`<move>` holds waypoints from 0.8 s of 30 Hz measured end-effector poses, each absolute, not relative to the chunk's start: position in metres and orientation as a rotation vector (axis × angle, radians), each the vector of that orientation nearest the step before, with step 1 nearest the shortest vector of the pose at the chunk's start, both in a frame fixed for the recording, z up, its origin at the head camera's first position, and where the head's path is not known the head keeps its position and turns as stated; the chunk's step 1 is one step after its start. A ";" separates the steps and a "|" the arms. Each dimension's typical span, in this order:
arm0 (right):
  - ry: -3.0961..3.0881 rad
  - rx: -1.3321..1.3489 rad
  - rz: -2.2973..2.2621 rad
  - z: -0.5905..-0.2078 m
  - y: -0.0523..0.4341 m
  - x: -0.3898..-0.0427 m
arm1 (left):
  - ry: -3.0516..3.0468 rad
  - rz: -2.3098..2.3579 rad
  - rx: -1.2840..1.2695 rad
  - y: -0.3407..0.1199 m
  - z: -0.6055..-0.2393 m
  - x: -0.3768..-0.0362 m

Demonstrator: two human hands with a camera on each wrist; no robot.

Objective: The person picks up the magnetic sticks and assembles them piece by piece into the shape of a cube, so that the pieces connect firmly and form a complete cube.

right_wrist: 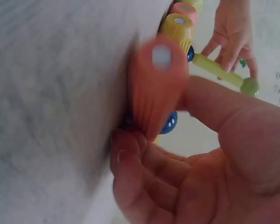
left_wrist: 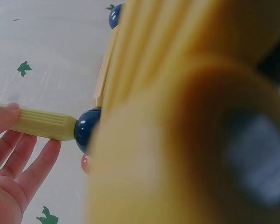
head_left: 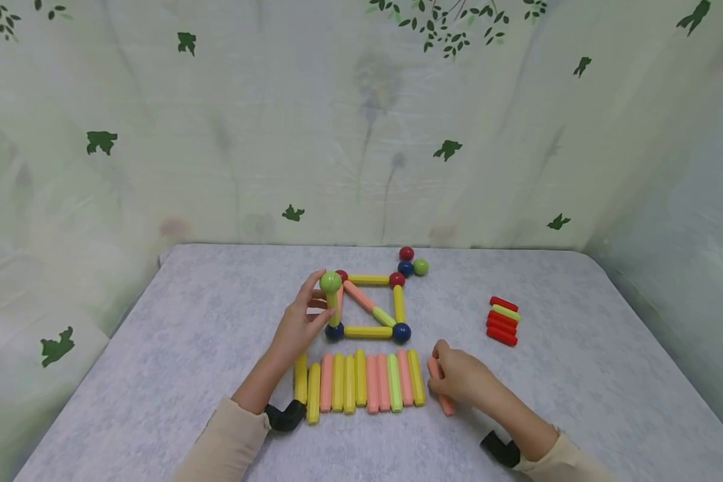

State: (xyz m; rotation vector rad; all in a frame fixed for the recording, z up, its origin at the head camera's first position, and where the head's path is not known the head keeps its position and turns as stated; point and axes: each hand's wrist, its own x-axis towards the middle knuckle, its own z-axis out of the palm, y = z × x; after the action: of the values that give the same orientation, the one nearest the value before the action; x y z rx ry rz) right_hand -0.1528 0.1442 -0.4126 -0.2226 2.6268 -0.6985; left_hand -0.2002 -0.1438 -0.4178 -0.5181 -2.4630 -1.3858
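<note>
My left hand (head_left: 301, 321) holds an upright yellow rod (head_left: 334, 309) between thumb and fingers. A green ball (head_left: 330, 281) tops that rod, and its foot meets a blue ball (head_left: 334, 333). These belong to a flat frame of yellow rods with red balls at the back corners, another blue ball (head_left: 401, 333) at the front right, and a diagonal of a pink rod (head_left: 358, 294) and a light green one. Lower right, my right hand (head_left: 465, 378) pinches a pink rod (right_wrist: 156, 88) low over the table, beside the row's right end. Its far end is hidden by the fingers in the right wrist view.
A row of several yellow, pink and green rods (head_left: 349, 385) lies in front of the frame. Behind it sit loose red, blue and green balls (head_left: 420, 267). Several short red rods (head_left: 502, 336) and a light green one lie at the right. A patterned cloth (head_left: 313, 134) hangs behind the table.
</note>
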 end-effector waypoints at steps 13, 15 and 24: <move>2.747 -0.595 -1.242 -0.383 0.123 -0.193 | -2.458 -1.396 -0.522 -0.145 -0.418 -0.200; 2.739 -0.626 -1.313 -0.378 0.114 -0.200 | -2.460 -1.394 -0.519 -0.145 -0.418 -0.200; 2.759 -0.961 -1.388 -0.358 0.079 -0.219 | -2.450 -1.389 -0.537 -0.144 -0.419 -0.200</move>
State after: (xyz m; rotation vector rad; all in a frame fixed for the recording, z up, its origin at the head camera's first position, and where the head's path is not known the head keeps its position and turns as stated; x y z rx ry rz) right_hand -0.2191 0.0793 -0.3584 -0.9612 2.7589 -1.3884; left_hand -0.1997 -0.1442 -0.4189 -0.5370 -2.4496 -1.3886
